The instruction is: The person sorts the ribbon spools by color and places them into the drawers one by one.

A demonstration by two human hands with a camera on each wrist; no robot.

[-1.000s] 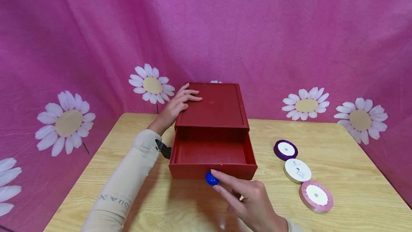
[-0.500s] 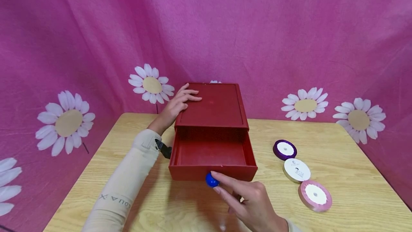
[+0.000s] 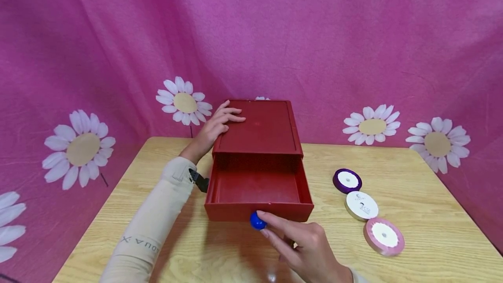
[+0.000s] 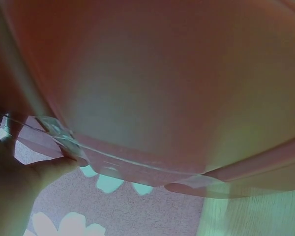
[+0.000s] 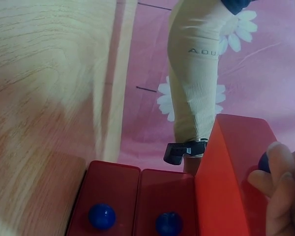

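A red drawer unit [image 3: 257,125] stands on the table, its top drawer [image 3: 259,213] pulled out toward me. Nothing lies in the visible part of that drawer. My right hand [image 3: 302,243] pinches the drawer's round blue knob [image 3: 257,220] between thumb and index finger. Across the left edge of the unit's top rests my left hand [image 3: 214,128], fingers extended. The left wrist view has the unit's side [image 4: 147,88] filling most of it. Below the pulled drawer, the right wrist view shows two closed drawer fronts [image 5: 110,182], each with a blue knob [image 5: 102,216].
Three ribbon spools lie in a row at the right of the table: purple [image 3: 347,181], white [image 3: 362,205] and pink [image 3: 384,236]. A pink cloth [image 3: 251,34] with daisies hangs behind the wooden table [image 3: 334,243].
The drawer has slid slightly further out toward me, the right hand moving with its knob. My left hand stays on the unit. The head view has shifted a little.
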